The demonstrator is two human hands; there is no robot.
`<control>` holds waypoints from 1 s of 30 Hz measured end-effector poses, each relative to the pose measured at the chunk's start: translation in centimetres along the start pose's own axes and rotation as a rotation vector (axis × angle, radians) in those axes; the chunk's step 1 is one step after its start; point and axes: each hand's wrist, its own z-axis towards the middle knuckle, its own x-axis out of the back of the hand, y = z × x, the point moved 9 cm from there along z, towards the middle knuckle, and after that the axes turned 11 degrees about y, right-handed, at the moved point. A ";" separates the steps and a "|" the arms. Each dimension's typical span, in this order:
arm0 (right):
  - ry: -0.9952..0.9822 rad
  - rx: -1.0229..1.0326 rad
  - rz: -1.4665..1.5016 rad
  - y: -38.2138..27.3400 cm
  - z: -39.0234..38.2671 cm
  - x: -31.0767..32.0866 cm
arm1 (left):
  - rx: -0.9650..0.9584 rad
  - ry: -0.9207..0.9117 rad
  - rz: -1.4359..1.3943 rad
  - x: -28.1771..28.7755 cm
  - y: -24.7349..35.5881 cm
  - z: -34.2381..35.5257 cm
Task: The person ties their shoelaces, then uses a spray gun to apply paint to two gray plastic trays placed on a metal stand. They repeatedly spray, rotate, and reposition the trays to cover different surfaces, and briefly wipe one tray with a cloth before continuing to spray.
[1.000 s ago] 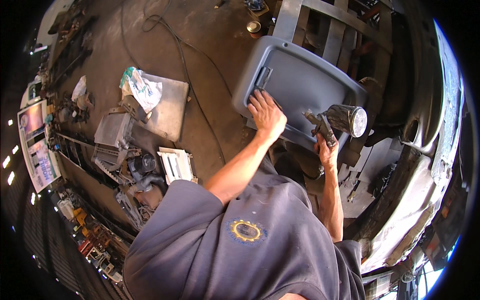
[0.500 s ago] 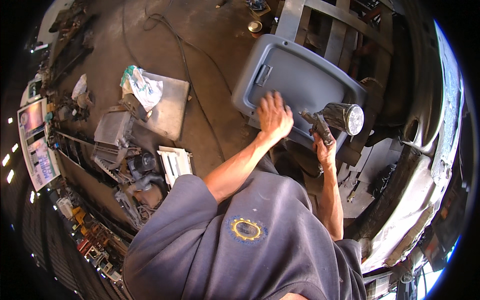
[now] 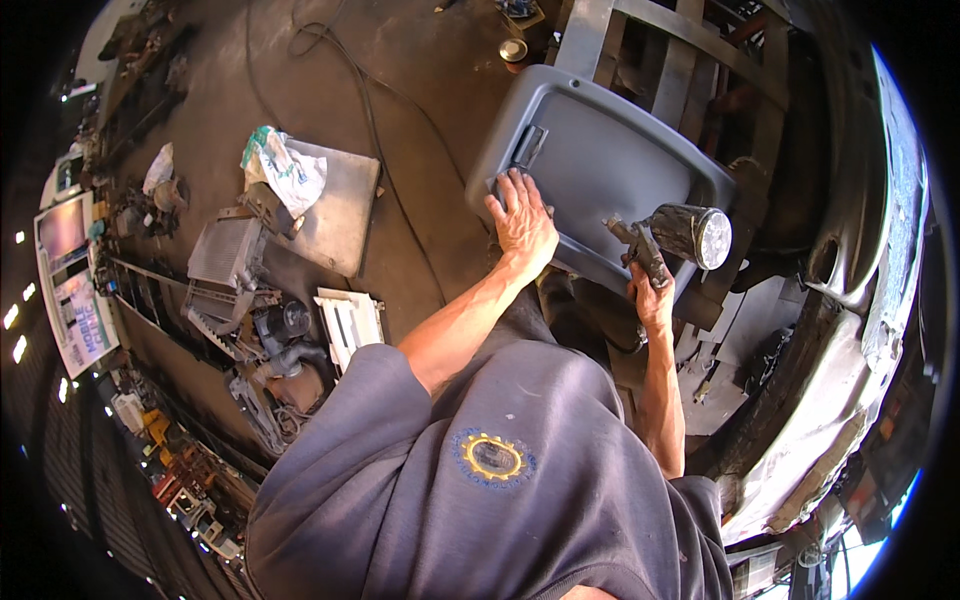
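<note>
Brown, stained workshop floor point(image 3: 310, 90), strewn with parts. Across the middle, long thin black cable point(image 3: 356, 76) in loose curves; farther off, small round shiny-topped tin point(image 3: 513, 50). At left, flat silver-grey metal panel point(image 3: 340, 215), grey ribbed metal part point(image 3: 222, 252), white rectangular piece point(image 3: 352, 325).

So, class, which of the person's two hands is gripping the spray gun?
The right hand: it is closed around the handle of the spray gun. The left hand, by contrast, lies back up, fingers outstretched, over the grey panel's edge.
</note>
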 end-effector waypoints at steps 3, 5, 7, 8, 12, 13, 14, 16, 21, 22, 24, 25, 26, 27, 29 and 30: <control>0.029 -0.007 0.035 -0.9 -0.4 0.3 | 0.049 -0.084 -0.119 1.0 0.6 1.0; 0.007 0.055 0.024 -0.8 -0.2 0.1 | 0.108 -0.090 -0.136 1.6 0.6 1.6; -0.002 0.070 -0.005 -0.4 -0.2 0.2 | 0.153 -0.071 -0.137 1.5 0.9 2.2; -0.001 0.066 0.006 -0.4 -0.2 0.2 | 0.179 -0.065 -0.131 1.8 0.8 2.4; 0.018 0.019 0.035 -0.2 -0.3 0.4 | 0.147 -0.335 -0.348 2.0 2.2 2.3; 0.012 0.000 0.023 0.3 -0.1 0.3 | 0.139 -0.412 -0.456 1.9 2.8 1.7; 0.011 -0.021 0.005 0.9 -0.1 0.6 | 0.127 -0.496 -0.567 2.0 3.7 0.5; 0.031 -0.001 -0.008 1.0 0.0 1.0 | 0.267 -0.340 -0.561 5.2 2.7 0.9; 0.012 0.014 0.030 -0.6 -0.3 0.1 | 0.231 -0.189 -0.136 1.5 1.3 0.8; 0.007 0.034 0.006 -0.6 -0.1 -0.1 | 0.216 -0.185 -0.065 1.4 1.7 0.7; 0.003 0.047 -0.027 -0.1 -0.2 0.3 | 0.197 -0.102 -0.122 1.6 2.5 0.6; 0.004 0.047 -0.030 0.2 -0.1 0.7 | 0.162 -0.096 -0.150 1.5 3.6 0.1; 0.012 0.050 -0.019 0.5 0.1 0.7 | 0.116 -0.083 -0.171 2.0 4.6 -0.1; 0.032 0.030 -0.005 0.4 0.1 0.6 | 0.042 -0.100 -0.232 2.7 6.1 -0.9; 0.012 0.023 -0.004 -0.3 -0.1 0.0 | 0.116 -0.382 -0.860 1.2 7.2 -2.6; 0.008 0.039 -0.020 -0.7 -0.2 0.0 | 0.207 -0.536 -1.282 2.0 7.7 -2.7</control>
